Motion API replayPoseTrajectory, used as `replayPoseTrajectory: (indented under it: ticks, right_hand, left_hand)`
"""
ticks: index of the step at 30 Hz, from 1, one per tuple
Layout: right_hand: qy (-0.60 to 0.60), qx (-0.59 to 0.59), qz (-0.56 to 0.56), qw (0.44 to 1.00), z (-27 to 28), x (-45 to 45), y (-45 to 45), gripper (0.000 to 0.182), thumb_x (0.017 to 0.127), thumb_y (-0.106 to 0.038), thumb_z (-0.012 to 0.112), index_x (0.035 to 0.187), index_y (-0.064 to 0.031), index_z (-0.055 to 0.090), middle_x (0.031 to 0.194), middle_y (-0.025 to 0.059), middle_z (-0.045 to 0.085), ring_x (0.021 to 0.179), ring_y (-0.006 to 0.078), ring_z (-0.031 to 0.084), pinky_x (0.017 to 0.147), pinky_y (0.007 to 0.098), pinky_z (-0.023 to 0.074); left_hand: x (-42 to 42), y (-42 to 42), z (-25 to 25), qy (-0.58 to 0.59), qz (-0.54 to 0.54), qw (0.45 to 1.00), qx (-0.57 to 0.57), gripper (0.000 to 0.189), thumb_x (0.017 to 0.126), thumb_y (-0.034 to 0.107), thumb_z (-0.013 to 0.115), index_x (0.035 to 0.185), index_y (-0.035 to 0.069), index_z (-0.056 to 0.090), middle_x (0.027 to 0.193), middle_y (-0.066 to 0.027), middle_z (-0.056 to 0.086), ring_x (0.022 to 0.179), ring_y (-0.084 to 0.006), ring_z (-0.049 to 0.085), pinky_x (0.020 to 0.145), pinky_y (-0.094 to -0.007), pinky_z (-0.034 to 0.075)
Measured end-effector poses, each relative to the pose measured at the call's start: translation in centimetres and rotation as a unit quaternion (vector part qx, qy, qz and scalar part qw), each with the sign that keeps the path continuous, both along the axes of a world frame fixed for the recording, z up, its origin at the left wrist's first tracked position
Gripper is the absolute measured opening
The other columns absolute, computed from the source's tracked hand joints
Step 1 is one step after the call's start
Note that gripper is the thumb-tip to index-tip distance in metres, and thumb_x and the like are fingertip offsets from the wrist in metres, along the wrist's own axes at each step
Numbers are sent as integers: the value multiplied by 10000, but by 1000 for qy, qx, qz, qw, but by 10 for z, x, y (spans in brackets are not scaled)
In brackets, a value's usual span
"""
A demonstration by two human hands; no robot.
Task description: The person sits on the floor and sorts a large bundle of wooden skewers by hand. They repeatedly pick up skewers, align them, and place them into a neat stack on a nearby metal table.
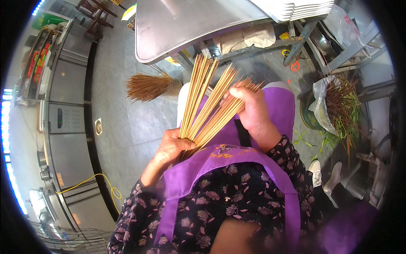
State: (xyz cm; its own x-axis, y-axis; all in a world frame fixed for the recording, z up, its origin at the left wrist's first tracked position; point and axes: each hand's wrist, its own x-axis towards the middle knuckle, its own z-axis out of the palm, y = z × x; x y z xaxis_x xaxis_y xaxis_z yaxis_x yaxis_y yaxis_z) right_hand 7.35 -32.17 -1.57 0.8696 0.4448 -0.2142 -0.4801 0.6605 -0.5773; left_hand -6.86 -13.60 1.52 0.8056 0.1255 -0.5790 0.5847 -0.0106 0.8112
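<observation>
A large bunch of thin wooden skewers [203, 108] fans out above my lap, split into three groups. My left hand [173, 144] grips the gathered lower ends, its thumb pressed across them. Around the upper part of the rightmost group, my right hand [250, 101] is closed, with the tips poking out past the fingers. The lowest ends of the skewers are hidden behind the bib of the purple apron [228, 154]. Beneath the skewers, the apron also covers my legs.
A steel table [190, 28] stands ahead, with stacked white trays [301, 9] at its right. A bundle of brown sticks [152, 85] is by my left knee. To the right, a lined bucket [314, 104] holds used-looking sticks and greens. Another person's shoes [317, 173] are at lower right.
</observation>
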Motion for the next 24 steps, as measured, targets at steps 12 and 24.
replayPoseTrajectory:
  ticks: [12, 24]
  right_hand:
    - [-76, 52, -169, 981, -7, 81, -108, 134, 859, -147, 485, 824, -40, 557, 784, 111, 620, 700, 212, 599, 682, 422, 507]
    - [-43, 82, -322, 942, -24, 80, -171, 136, 874, -200, 483, 904, -67, 495, 679, 35, 501, 547, 133, 398, 520, 299, 322]
  left_hand:
    - [-5, -1, 2, 17, 6, 1000, -5, 307, 667, -83, 597, 972, -58, 595, 890, -92, 633, 767, -140, 578, 739, -265, 460]
    - [-9, -3, 2, -27, 59, 998, -25, 311, 668, -109, 582, 976, -68, 590, 882, -87, 630, 765, -128, 572, 722, -242, 460]
